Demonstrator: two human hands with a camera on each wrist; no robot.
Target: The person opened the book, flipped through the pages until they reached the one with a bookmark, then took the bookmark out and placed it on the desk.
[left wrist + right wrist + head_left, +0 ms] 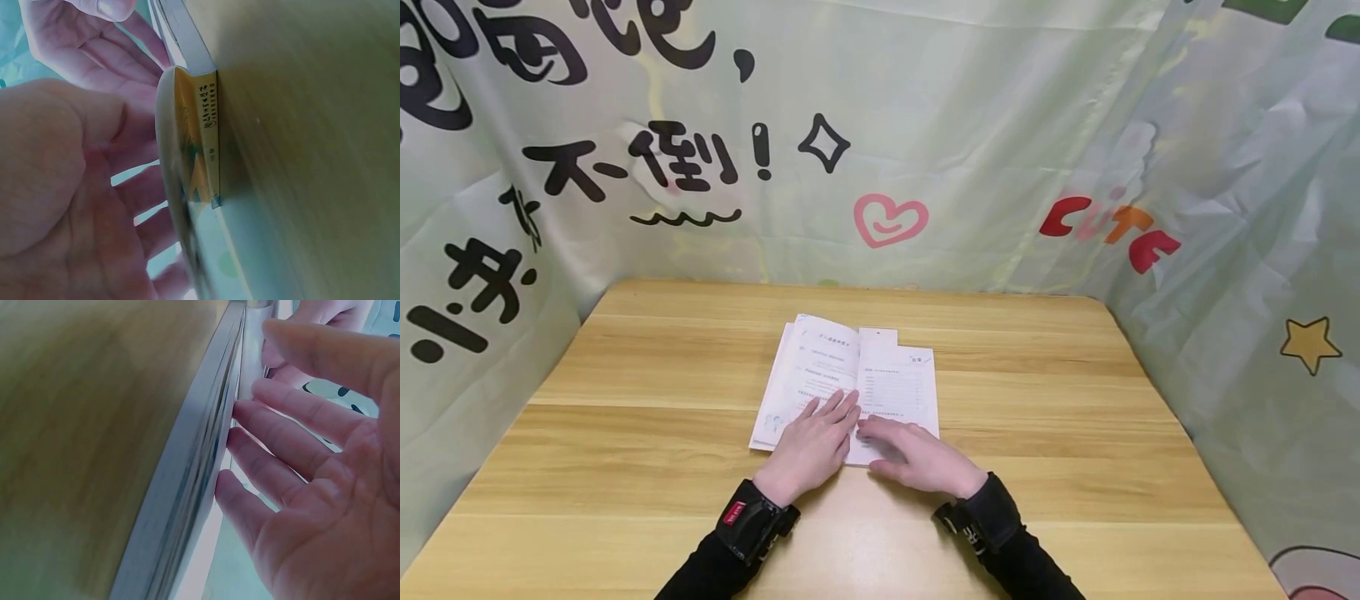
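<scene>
An open book lies on the table with printed text on both pages. Across the lower part of its left page and the fold rests my left hand, its fingers straight. My right hand is over the lower right page, fingers extended towards the fold and the thumb apart. In the left wrist view the book's yellow spine stands out below the bent pages, beside the left palm. The right wrist view has the right fingertips touching the top page, with the page edges beneath them.
A small white slip sticks out past the book's top edge. The wooden table reaches back to a printed fabric backdrop, which also hangs along both sides.
</scene>
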